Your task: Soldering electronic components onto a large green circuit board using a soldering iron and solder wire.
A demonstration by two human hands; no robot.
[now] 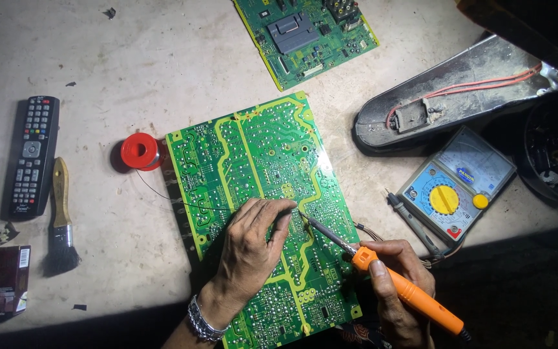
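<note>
A large green circuit board [253, 161] lies solder side up on the pale bench. My left hand [250, 249] rests on its lower part and pinches a thin solder wire [163, 194] that runs from a red spool [138, 152] at the board's left edge. My right hand [392, 284] grips an orange-handled soldering iron [408, 291]. The iron's metal tip [305, 216] touches the board right beside my left fingertips.
A second green board [305, 32] lies at the top. A multimeter with a yellow dial [456, 187] and its probe [411, 220] sit to the right, below an opened grey casing [447, 90]. A black remote [31, 155], a brush [61, 220] and a dark box [1, 281] lie left.
</note>
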